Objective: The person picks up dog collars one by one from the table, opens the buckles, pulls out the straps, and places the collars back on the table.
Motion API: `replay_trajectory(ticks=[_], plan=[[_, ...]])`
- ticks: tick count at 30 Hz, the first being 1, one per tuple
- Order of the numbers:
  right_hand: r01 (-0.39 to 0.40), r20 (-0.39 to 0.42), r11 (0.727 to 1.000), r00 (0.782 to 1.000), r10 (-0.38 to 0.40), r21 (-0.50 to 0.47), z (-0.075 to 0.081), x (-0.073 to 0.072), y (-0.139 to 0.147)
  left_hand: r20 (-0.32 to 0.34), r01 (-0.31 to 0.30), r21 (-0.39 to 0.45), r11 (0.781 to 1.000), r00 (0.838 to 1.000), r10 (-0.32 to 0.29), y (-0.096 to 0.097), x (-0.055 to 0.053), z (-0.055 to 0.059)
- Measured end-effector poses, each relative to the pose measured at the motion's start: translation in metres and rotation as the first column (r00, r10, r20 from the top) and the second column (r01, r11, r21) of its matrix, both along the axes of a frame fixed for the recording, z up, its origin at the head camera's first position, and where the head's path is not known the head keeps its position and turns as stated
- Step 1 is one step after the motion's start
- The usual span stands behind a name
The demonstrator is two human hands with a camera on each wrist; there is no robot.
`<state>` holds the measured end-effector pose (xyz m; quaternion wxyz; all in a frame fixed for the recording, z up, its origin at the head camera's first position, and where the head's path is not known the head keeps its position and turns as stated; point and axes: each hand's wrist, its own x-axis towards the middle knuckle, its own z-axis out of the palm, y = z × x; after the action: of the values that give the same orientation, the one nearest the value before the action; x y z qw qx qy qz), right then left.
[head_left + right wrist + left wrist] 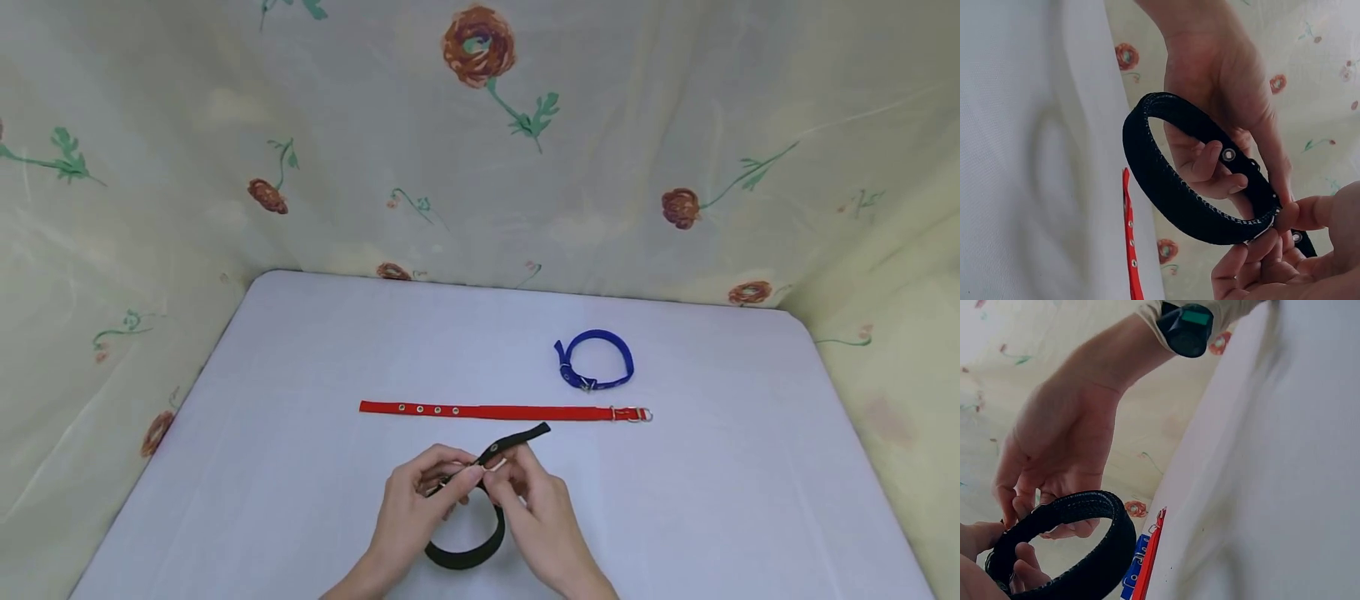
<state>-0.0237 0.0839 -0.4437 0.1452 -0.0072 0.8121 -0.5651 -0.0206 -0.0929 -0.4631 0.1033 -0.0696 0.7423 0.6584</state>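
Observation:
A black collar [465,560] is bent into a loop near the front of the table, between both hands. My left hand [417,502] pinches it at the buckle side, thumb and fingertips on the strap. From the other side my right hand [542,510] grips the band close to the left thumb. The collar's free end [534,432], with a metal eyelet, sticks out beyond the fingers to the upper right. In the right wrist view another eyelet [1229,155] shows inside the loop, while the fingers partly hide the metal buckle [1262,231].
Just beyond the hands a red collar [540,412] lies straight, eyelets at its left and metal rings at its right. Behind it, to the right, lies a blue collar [628,358] buckled into a loop. Flower-patterned curtains [600,150] surround the white table [247,400].

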Motion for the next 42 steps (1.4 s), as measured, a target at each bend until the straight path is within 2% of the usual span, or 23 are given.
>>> replay_trajectory(ticks=[7,15,23,28,37,42], plan=[[0.016,-0.068,1.0,0.998,-0.015,0.004,0.0,-0.001,-0.001,0.119,-0.025,0.093,0.995,0.993,0.014,0.001,-0.003,-0.001],[0.024,-0.043,1.0,0.999,-0.024,0.017,-0.002,-0.003,-0.001,0.18,-0.062,0.204,0.977,0.983,0.025,0.003,-0.004,-0.006],[0.046,-0.056,0.999,0.997,-0.045,0.023,-0.005,-0.004,-0.003,0.22,-0.08,0.237,0.968,0.975,0.027,0.003,-0.004,-0.011],[0.035,-0.029,0.999,0.999,-0.034,0.027,-0.004,-0.006,-0.002,0.237,-0.087,0.248,0.965,0.971,0.026,0.003,-0.004,-0.01],[0.015,0.0,1.0,1.0,-0.015,0.012,-0.006,-0.009,-0.002,0.257,-0.071,0.242,0.968,0.966,0.007,0.002,-0.006,-0.008],[0.02,-0.009,0.999,1.0,-0.019,0.026,-0.007,-0.009,-0.002,0.256,-0.059,0.241,0.969,0.967,-0.005,0.003,-0.005,-0.008]])
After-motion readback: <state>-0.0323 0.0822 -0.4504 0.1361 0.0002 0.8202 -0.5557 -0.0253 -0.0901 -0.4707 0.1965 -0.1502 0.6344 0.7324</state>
